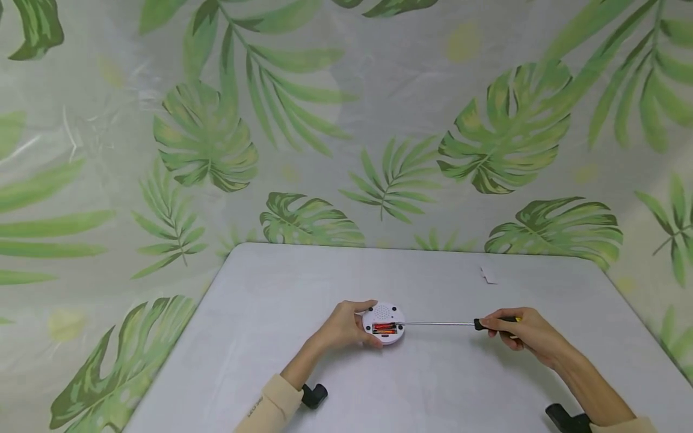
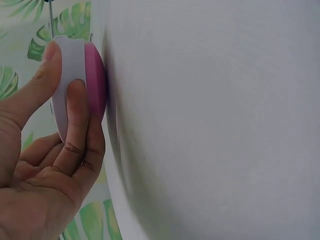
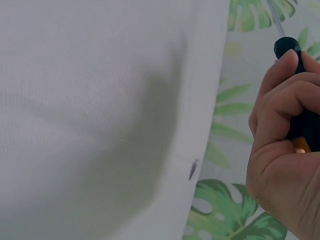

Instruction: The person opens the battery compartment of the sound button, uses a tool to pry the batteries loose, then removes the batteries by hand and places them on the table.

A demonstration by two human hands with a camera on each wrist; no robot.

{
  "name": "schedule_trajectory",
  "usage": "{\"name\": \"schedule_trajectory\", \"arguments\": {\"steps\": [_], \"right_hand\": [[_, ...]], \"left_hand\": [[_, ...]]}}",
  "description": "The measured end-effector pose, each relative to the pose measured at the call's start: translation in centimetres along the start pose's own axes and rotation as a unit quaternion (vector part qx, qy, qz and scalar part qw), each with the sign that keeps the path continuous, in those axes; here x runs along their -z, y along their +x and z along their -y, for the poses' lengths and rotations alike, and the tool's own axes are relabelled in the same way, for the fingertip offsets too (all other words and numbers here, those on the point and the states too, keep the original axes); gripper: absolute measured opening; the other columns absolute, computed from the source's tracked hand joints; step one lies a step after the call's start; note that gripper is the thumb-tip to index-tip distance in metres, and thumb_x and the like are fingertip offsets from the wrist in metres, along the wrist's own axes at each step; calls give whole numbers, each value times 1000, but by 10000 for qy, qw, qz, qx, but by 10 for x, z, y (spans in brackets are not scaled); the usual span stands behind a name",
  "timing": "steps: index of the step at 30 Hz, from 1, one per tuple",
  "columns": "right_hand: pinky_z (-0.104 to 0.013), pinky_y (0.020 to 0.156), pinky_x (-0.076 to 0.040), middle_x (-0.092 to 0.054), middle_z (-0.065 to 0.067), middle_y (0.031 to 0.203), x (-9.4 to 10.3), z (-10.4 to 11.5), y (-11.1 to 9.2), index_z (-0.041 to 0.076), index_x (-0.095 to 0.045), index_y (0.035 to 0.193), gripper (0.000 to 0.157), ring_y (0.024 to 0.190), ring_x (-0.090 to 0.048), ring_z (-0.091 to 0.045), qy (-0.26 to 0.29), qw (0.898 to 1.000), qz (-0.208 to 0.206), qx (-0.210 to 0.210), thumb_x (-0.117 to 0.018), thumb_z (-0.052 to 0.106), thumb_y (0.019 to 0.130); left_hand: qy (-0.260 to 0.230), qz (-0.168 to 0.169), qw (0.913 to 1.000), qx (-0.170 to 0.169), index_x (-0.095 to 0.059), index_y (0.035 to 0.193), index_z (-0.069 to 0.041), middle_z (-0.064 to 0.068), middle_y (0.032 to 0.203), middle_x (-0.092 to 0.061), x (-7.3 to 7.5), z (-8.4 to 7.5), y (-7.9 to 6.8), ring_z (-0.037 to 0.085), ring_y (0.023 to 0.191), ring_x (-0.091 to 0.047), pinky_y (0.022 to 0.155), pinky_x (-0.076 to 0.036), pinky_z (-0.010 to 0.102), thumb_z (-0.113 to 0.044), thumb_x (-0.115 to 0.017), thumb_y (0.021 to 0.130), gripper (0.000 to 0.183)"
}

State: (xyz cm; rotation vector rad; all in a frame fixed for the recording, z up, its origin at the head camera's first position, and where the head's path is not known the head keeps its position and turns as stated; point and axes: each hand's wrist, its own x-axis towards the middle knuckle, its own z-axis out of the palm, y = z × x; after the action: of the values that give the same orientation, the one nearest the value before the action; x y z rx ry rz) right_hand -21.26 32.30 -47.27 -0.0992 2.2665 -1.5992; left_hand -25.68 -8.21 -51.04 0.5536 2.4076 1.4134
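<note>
My left hand (image 1: 346, 325) grips a round white device (image 1: 383, 313) by its left edge, with thumb and fingers around the rim. Its upturned face has speaker holes, dark round feet and an uncovered compartment holding red-orange batteries (image 1: 384, 328). In the left wrist view, a pink side (image 2: 96, 82) shows on the table side of the device. The right hand (image 1: 522, 331) holds a screwdriver (image 1: 438, 323) by its black and yellow handle, fingers curled round it. Its long metal shaft lies level, pointing left, and the tip overlaps the batteries in the head view.
A white table (image 1: 271, 276) lies under both hands. Toward its back right is a small white piece (image 1: 489, 276). Behind the table hangs a leaf-patterned sheet (image 1: 303, 150). Black wrist mounts (image 1: 314, 397) sit at both forearms.
</note>
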Motion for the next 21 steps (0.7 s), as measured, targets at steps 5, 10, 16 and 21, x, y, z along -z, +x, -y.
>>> {"name": "schedule_trajectory", "arguments": {"steps": [5,10,16,21], "right_hand": [[-29,51,-35,-69,4,79,1,-2,0,-4,-72,113,31,54,-45,-5,46,10000,-62,62,-67,25,102],[-26,52,-39,-69,4,80,3,-2,-1,-4,-72,113,30,55,-45,-5,8,9998,-89,195,-66,23,102],[-28,50,-39,-69,6,79,12,9,-5,-4,-72,111,27,54,-44,-7,-145,9988,-258,396,-66,21,103],[-33,48,-37,-68,5,78,16,32,-10,-6,-71,110,27,52,-43,-9,-561,9968,-189,545,-68,20,101]], "left_hand": [[-23,23,10000,-1,-55,148,-4,-2,66,-70,1,1,0,6,55,-55,51,-40,20,-11,-96,70,89],[-46,-11,10000,-28,-55,148,-4,-2,68,-71,1,0,-1,5,58,-55,52,-40,20,-11,-96,70,88],[-111,15,9999,1,-55,148,-5,-3,63,-66,1,-1,-2,5,55,-52,51,-40,20,-10,-96,71,88],[-173,34,9998,16,-55,148,-4,-3,60,-65,1,-2,-2,5,53,-52,51,-40,19,-10,-96,71,88]]}}
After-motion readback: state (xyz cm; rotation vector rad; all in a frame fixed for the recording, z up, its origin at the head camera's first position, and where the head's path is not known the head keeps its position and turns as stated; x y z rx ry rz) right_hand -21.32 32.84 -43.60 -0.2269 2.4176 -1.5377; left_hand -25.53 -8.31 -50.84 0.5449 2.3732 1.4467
